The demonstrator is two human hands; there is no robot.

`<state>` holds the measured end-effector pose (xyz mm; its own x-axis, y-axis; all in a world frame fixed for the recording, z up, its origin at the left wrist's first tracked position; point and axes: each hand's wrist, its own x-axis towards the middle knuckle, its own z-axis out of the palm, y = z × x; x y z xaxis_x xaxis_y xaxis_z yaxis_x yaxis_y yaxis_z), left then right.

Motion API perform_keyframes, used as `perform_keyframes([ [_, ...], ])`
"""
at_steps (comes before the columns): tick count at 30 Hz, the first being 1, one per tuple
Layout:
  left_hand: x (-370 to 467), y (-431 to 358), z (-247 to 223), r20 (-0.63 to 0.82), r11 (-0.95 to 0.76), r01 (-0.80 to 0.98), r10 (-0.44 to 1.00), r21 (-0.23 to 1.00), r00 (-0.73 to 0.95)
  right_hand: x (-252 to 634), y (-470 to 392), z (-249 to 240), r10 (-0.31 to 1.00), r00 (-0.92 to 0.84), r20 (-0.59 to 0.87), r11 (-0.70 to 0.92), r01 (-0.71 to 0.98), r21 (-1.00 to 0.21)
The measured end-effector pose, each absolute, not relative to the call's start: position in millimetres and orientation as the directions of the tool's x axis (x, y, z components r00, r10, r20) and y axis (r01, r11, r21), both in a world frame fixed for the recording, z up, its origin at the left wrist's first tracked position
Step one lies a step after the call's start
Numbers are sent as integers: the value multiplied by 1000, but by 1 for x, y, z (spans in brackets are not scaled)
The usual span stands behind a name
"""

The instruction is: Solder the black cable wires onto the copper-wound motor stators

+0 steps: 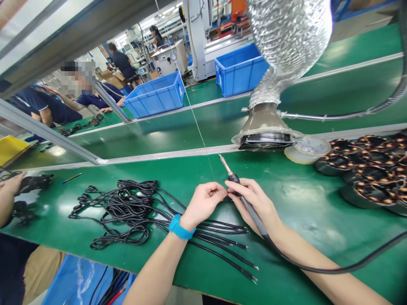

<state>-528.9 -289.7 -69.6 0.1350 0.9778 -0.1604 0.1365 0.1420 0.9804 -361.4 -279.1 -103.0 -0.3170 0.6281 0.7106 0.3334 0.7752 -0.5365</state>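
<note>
My right hand is wrapped round a soldering iron, whose bare metal tip points up and away from me. With thumb and fingertips pinched together, my left hand meets the right fingertips; anything between them is too small to make out. A thin wire hangs slantwise from above and runs down close to these fingertips. Under my left wrist, which wears a blue band, lie black cables, bundled in loops at the left. Their stripped ends fan out to the right, below my hands.
A fume extraction hood on a foil duct hangs just beyond the iron. Right of it are a round pale container and several wound motor stators. Blue bins stand behind the bench rail. A co-worker's hand is at far left.
</note>
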Motion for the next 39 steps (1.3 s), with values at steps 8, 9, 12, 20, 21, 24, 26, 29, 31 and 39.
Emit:
perform_keyframes([
  [8,-539,-292,-62,-156,58,337,949,940,272,-359,-283,-100,615,-316,723,787,306,-536],
  [9,-540,-292,-61,-175,75,332,943,940,283,-358,-284,-100,629,-310,713,775,313,-548],
  [12,-539,-291,-63,-225,126,306,923,944,314,-356,-287,-102,655,-288,698,752,335,-568],
  [20,-537,-289,-71,-222,156,244,936,957,272,-357,-289,-104,670,-274,690,735,377,-564],
  [21,-537,-289,-71,-222,158,240,937,958,271,-356,-289,-103,671,-265,693,733,380,-564],
  [24,-537,-289,-71,-230,171,234,939,957,256,-352,-289,-102,685,-229,692,718,373,-588],
  [26,-537,-288,-70,-239,181,236,940,955,245,-347,-289,-103,705,-232,670,702,366,-611],
  [29,-537,-288,-69,-250,192,244,940,951,233,-340,-288,-106,726,-262,636,685,370,-628],
  [31,-537,-287,-68,-253,198,238,940,951,228,-338,-287,-108,737,-266,621,673,372,-640],
  [39,-535,-289,-71,-216,186,150,952,971,217,-347,-283,-108,791,-127,598,594,393,-702],
])
